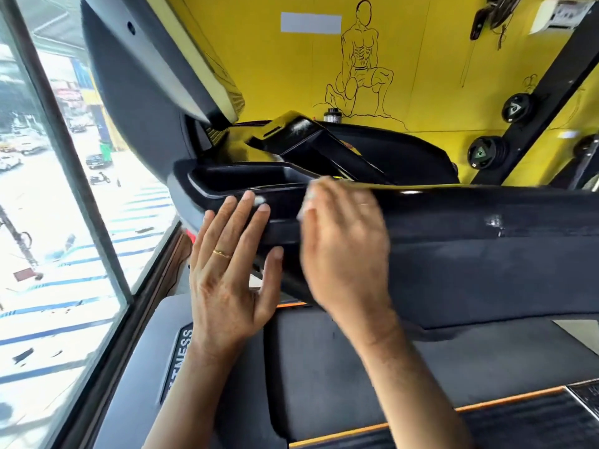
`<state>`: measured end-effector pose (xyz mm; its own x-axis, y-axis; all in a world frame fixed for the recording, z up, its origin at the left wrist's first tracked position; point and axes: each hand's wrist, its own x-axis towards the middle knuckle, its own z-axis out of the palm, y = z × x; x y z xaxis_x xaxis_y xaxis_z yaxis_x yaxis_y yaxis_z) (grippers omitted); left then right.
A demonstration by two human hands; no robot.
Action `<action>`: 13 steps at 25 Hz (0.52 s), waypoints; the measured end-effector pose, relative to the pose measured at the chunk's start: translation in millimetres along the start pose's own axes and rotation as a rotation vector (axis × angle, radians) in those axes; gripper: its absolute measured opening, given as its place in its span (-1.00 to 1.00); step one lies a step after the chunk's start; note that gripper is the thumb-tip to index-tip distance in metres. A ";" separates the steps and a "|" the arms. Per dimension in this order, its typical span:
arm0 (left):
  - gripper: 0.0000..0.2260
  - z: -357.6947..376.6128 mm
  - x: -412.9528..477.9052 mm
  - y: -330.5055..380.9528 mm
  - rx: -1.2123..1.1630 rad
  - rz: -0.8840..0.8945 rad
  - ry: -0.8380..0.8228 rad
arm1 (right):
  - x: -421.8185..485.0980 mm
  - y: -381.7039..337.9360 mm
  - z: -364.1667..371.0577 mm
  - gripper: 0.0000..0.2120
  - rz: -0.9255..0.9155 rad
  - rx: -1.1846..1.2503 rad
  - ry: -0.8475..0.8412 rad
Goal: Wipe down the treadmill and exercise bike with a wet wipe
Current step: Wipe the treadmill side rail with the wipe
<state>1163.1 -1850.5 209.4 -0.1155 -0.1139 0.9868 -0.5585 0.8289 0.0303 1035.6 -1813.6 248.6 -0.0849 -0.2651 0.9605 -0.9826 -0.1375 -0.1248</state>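
Wipe in R hand, treadmill rail crosswise

Yellow wall carries a black line drawing of a muscular figure and a white rectangle above it. Weight plates hang beside a black slanted beam on the right. The window on the left shows a street with parked cars.

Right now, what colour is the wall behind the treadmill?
Yellow, with a black line drawing; the wall shows best in the head view.
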 end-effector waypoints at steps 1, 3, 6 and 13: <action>-0.65 -3.6 -1.0 -8.4 -0.024 -0.001 -0.003 | -4.7 -21.8 5.8 -0.66 -0.078 0.070 -0.045; -0.63 -13.4 -4.7 -25.9 -0.074 -0.006 -0.032 | -20.0 -29.0 9.5 -0.62 -0.206 0.121 -0.092; -0.62 -21.0 -7.4 -40.9 -0.135 0.047 -0.093 | -28.0 13.1 -7.0 -0.62 0.001 -0.026 0.026; -0.64 -16.1 -8.1 -58.8 -0.266 0.051 -0.019 | -19.2 -55.3 19.7 -0.62 -0.216 0.002 -0.142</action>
<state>1210.1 -1889.4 202.2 -0.1547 -0.0763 0.9850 -0.3167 0.9482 0.0237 1094.8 -1819.7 232.1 0.1508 -0.3612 0.9202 -0.9751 -0.2072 0.0785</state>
